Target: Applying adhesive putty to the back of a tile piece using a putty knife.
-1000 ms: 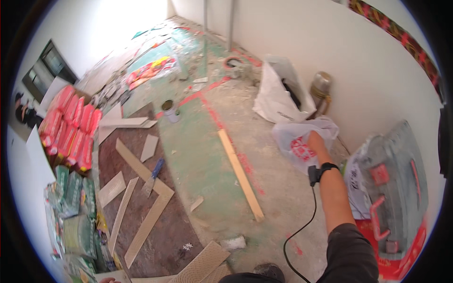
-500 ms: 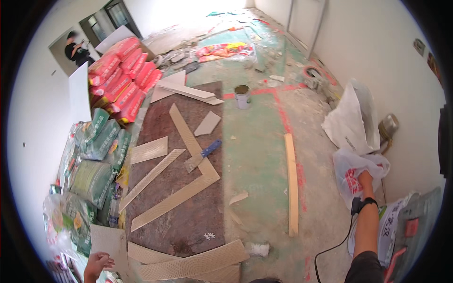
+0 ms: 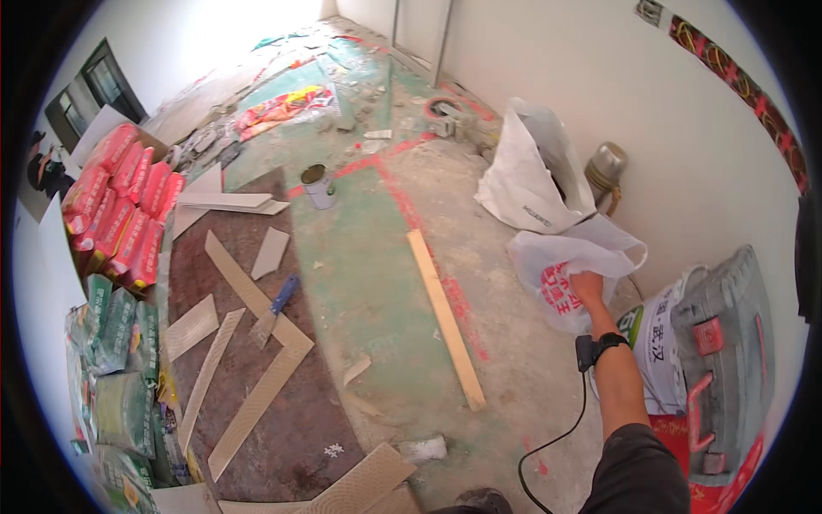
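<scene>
Taking the middle of the view as the hub, a person in dark clothing (image 3: 53,177) stands at the far edge towards 9 to 10 o'clock. Stacked red bags (image 3: 120,201) come next, just above 9, with green bags (image 3: 124,411) piled near 8. A brown board (image 3: 312,411) lies on the floor at 8 o'clock, bearing beige ridged strips (image 3: 261,407), two of which meet at an angle. A blue-handled scraper (image 3: 284,294) rests across one of them, between 8 and 9. An open can (image 3: 320,190) stands at 10, and a narrow wooden batten (image 3: 447,321) lies flat towards 5. A large white bag (image 3: 539,184) stands open at 2 o'clock by the wall. Just in front of it, slightly past 3, sits the thin plastic bag (image 3: 552,257) with red print. The right hand (image 3: 591,285) reaches into its mouth; the fingers are hidden, so I cannot tell whether they are clenched or grasping anything. A black device (image 3: 586,352) is strapped at that wrist. The left hand is out of view, its fingers likewise impossible to judge. A metal flask (image 3: 610,161) stands at 2, and a white bucket (image 3: 655,351) near 4, beside a grey case (image 3: 728,325).
</scene>
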`<state>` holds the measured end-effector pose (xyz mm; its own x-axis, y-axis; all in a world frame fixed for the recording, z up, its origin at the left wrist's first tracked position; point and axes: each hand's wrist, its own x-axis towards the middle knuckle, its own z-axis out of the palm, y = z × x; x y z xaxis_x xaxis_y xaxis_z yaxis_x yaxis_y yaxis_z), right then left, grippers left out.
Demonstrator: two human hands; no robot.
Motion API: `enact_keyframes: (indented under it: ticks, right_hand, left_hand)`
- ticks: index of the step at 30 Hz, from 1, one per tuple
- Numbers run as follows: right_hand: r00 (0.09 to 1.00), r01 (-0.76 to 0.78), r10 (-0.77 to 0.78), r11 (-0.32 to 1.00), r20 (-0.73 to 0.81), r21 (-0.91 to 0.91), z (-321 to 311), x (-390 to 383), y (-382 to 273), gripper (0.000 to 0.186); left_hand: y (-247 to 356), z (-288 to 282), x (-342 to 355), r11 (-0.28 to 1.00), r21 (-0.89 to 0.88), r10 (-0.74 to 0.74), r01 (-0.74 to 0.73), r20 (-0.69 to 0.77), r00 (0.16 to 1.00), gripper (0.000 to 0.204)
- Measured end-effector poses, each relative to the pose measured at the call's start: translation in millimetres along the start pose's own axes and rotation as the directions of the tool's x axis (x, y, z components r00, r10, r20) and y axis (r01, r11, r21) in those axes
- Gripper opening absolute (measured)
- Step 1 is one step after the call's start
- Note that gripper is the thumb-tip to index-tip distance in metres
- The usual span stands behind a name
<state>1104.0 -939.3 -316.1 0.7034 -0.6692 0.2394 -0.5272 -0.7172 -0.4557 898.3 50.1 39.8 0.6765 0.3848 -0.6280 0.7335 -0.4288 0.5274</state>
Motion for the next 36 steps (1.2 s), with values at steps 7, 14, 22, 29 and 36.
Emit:
enact_keyframes:
  ticks: [7, 14, 22, 29, 36]
  right_hand:
    - [0.825, -0.059, 0.288, 0.9, -0.486, 0.432, -69.3, -89.2, -51.3, 0.029]
    - [0.911, 0.196, -0.038, 0.916, -0.41, 0.35, -124.0, -21.4, -209.4, 0.026]
    - [0.993, 0.105, -0.11, 0.987, -0.032, -0.125, -82.4, 122.7, -162.9, 0.039]
    - [0.972, 0.229, -0.232, 0.927, 0.025, -0.297, -78.1, 146.1, -138.2, 0.037]
    - [0.796, 0.594, -0.589, 0.805, 0.139, 0.006, -83.1, 11.4, -261.1, 0.021]
  left_hand:
    - [23.9, 12.7, 10.4, 0.997, 0.047, 0.053, -0.057, 0.076, 0.996, 0.046]
    - [4.2, -9.0, 5.0, 0.998, 0.002, 0.057, -0.057, 0.005, 0.998, 0.04]
    - [47.2, -3.2, -7.5, 0.977, 0.048, 0.211, -0.21, -0.031, 0.977, 0.041]
    - [55.3, 2.9, -37.1, 0.925, 0.261, 0.278, -0.277, 0.035, 0.96, 0.042]
    - [47.2, 14.2, -31.5, 0.696, 0.483, 0.498, -0.531, 0.209, 0.842, 0.05]
